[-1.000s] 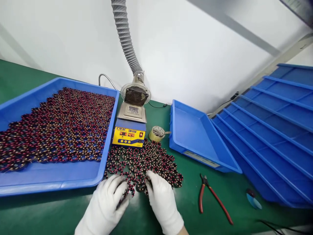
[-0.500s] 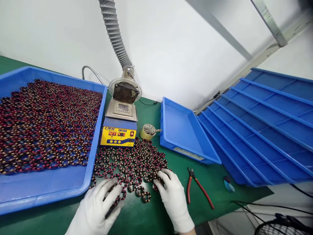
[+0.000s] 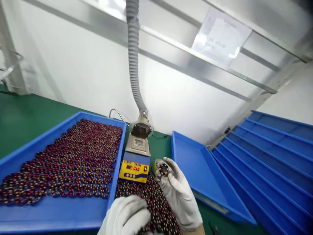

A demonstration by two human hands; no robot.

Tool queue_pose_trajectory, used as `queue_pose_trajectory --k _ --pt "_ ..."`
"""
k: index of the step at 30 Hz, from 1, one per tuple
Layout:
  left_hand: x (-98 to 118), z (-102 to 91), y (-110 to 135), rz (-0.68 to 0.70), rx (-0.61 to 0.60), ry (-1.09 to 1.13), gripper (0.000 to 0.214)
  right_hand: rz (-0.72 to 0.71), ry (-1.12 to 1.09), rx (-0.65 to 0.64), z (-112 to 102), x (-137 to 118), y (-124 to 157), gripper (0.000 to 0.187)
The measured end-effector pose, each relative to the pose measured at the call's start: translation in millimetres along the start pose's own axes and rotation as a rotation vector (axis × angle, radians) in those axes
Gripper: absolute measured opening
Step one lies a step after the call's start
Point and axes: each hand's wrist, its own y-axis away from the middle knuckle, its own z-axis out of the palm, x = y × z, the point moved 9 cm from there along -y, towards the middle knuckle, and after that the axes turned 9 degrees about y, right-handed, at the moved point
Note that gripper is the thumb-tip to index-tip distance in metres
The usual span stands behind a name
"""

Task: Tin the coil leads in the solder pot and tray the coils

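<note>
My right hand (image 3: 179,192), in a white glove, is raised above the green bench and pinches one small round wound coil (image 3: 163,169) between thumb and fingertips. My left hand (image 3: 128,216), also gloved, is curled low at the bottom edge over the loose pile of coils (image 3: 156,202) on the bench; what its fingers hold is hidden. Behind the pile stands a yellow and blue solder pot (image 3: 135,163) with a red display.
A large blue tray (image 3: 49,213) full of coils lies at the left. An empty blue tray (image 3: 195,169) sits right of the solder pot, and stacked blue trays (image 3: 269,163) lean at the far right. A grey extraction hose (image 3: 134,58) hangs over the pot.
My right hand has lifted off the pile with one coil and raised it near the solder pot. The camera has tilted upward; the left hand stays low over the pile.
</note>
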Motion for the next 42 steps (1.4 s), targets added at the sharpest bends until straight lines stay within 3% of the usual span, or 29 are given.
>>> queue_pose_trajectory --k 3,6,12,20,26,33,38,40,42 --pt "-26 -21.8 -34 -0.183 0.147 -0.092 0.061 -0.006 -0.125 -0.144 43 1 -12 0.036" --pt "-43 -31.6 -60 -0.256 0.236 -0.182 0.062 -0.062 -0.141 -0.192 58 4 -23 0.034" --pt "-36 -33.5 -91 -0.043 0.32 -0.25 0.034 -0.122 -0.152 -0.204 57 13 -44 0.027" --pt "-55 -21.5 -92 -0.055 0.203 -0.166 0.026 -0.333 0.215 -0.108 46 -23 -34 0.033" --pt "-45 -28.0 -101 0.001 0.177 -0.135 0.021 -0.49 0.484 -0.183 58 -33 -31 0.003" --pt "-30 -37.0 -106 0.053 0.231 -0.155 0.014 -0.315 -0.026 -0.052 33 -13 -44 0.013" --pt "-31 -41.1 -102 0.052 0.254 -0.241 0.015 -0.277 0.085 -0.097 47 0 -46 0.04" --pt "-33 -39.1 -98 0.043 0.265 -0.273 0.019 -0.194 0.086 -0.108 54 11 -47 0.041" --pt "-45 -38.6 -93 -0.055 0.29 -0.276 0.03 -0.129 0.016 -0.115 58 19 -47 0.038"
